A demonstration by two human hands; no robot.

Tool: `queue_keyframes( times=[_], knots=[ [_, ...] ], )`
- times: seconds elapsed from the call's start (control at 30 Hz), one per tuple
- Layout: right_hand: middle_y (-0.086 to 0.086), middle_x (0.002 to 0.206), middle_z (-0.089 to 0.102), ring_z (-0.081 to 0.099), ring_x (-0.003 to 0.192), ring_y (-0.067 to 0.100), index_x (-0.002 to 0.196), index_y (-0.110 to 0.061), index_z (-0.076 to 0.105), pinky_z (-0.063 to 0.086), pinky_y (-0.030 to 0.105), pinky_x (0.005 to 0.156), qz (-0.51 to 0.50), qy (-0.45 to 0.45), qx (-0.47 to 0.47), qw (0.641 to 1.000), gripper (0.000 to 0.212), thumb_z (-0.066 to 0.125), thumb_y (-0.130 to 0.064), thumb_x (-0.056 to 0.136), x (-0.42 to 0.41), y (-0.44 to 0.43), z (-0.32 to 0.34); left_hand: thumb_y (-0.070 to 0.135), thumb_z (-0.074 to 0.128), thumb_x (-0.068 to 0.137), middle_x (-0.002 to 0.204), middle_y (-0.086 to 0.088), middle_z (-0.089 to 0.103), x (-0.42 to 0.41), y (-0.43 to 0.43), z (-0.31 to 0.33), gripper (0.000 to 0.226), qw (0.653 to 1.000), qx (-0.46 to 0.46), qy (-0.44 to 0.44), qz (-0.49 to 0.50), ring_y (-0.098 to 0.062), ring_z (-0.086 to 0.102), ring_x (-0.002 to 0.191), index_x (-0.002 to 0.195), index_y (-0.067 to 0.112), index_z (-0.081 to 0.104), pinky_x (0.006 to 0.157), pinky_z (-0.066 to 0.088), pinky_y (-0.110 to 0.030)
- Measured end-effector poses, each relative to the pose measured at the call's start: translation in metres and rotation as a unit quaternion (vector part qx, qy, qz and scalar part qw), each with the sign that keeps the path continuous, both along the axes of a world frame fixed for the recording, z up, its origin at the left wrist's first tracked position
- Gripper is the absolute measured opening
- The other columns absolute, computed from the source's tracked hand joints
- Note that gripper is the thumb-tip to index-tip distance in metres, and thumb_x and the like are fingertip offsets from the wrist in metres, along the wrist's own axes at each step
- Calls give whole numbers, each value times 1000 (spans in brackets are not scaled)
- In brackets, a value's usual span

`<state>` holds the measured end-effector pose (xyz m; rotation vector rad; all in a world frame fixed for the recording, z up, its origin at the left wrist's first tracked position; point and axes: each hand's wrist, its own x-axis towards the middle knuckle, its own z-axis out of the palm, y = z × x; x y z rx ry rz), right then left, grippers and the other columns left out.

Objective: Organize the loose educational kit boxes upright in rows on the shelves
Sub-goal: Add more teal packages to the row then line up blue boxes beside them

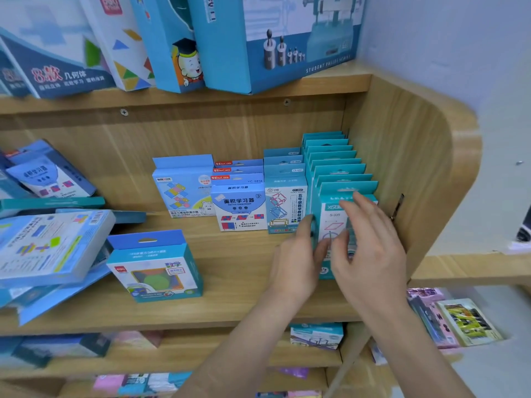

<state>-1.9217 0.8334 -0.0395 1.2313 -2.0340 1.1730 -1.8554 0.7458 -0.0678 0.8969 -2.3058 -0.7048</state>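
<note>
On the middle wooden shelf [230,308], several teal kit boxes stand upright in a row [334,165] against the right side panel. Both hands are at the front teal box [334,218] of that row. My left hand [298,259] grips its left edge, thumb along the side. My right hand [370,245] lies over its front face with fingers spread, touching it. Left of this row stand upright rows of light-blue boxes [283,196], blue-and-white boxes [240,205] and a pale blue box [184,188]. One teal box [156,267] stands alone near the shelf front.
A loose heap of boxes [48,245] lies tilted and flat at the shelf's left end. Large blue boxes [258,38] lean on the shelf above. Lower shelves hold more boxes [316,336]. A side rack at the right carries pink and yellow packs [454,323].
</note>
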Motion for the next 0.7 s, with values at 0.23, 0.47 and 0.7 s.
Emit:
queue_keyframes(
  times=[0.23, 0.47, 0.7],
  knots=[
    [12, 123, 57, 51, 111, 26, 116, -4, 61, 33, 24, 99, 43, 5, 12, 999, 36, 50, -11, 82, -1, 9, 2, 41, 56, 91, 119, -1, 63, 11, -2, 1, 55, 1000, -12, 6, 8, -23, 66, 87, 138, 26, 33, 75, 52, -38],
    [12, 121, 57, 50, 110, 24, 116, -4, 62, 34, 23, 100, 69, 1, -23, 997, 36, 54, -6, 80, 5, 5, 3, 27, 61, 90, 117, 3, 64, 34, -4, 6, 41, 998, -16, 57, -8, -14, 66, 76, 129, 23, 51, 76, 53, -33],
    [15, 115, 58, 52, 105, 25, 107, 0, 65, 40, 28, 95, 80, 11, -73, 994, 30, 54, 2, 79, 6, 8, 1, 29, 64, 83, 103, 4, 64, 26, 8, 5, 38, 991, 45, 106, -64, -11, 61, 89, 118, 20, 55, 76, 54, -34]
  ],
)
